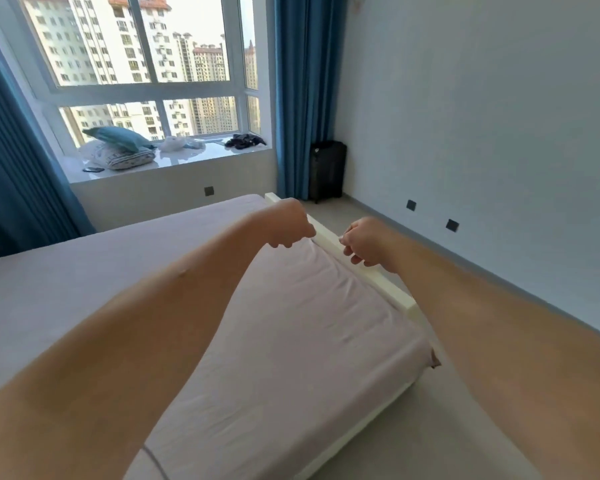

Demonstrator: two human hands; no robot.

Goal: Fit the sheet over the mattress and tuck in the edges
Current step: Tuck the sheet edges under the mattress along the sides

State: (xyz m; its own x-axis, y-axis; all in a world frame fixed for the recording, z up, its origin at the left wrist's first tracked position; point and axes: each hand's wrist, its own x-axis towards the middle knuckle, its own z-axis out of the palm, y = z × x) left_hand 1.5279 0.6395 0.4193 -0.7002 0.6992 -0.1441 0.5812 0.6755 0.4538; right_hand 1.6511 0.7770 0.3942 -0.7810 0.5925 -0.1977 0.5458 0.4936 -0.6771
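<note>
The left hand pinches the sheet's edge at the mattress side, while the right hand, just beside it over the white bed frame, has curled fingers whose hold I cannot make out. Pull the edge taut, then push it down between mattress and frame. The sheet's far corners are hidden.

Pale lilac-grey sheet spread over the mattress, filling the lower centre and left of the frame; mostly smooth, with creases fanning from its far right edge, where it is gathered. A brown mattress corner shows, uncovered, right of centre.
</note>
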